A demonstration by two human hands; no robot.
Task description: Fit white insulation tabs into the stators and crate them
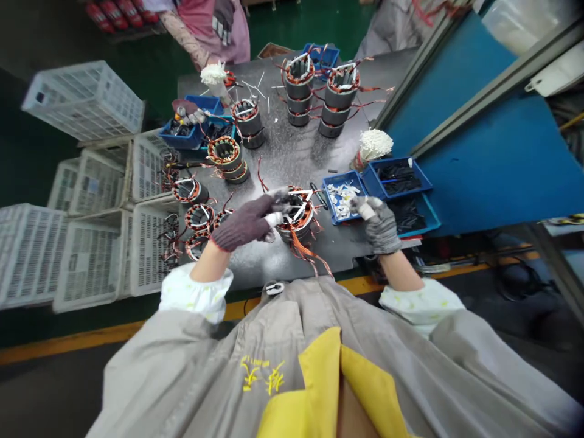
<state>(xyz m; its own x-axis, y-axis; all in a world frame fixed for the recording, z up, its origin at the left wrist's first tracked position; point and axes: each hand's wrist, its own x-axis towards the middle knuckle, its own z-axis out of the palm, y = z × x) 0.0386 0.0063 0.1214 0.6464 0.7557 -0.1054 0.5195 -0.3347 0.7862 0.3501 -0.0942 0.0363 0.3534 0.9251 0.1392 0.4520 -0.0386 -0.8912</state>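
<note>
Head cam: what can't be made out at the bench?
Head view:
- left hand: blurred; its hold on the stator is unclear
- right hand: glove hides what the fingers pinch
- co-worker: cut off by top edge
- blue tray: white pieces too small to identify

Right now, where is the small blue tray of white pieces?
In the head view, the small blue tray of white pieces sits on the right of the bench, between the wound stator and a larger blue tray of black pieces, just beyond the person's right hand.

2 gloved hands (pixel 244 222), 7 white plastic crates (pixel 82 100), 2 stacks (pixel 298 91) of 3 stators, 2 white bundles (pixel 376 145).
</note>
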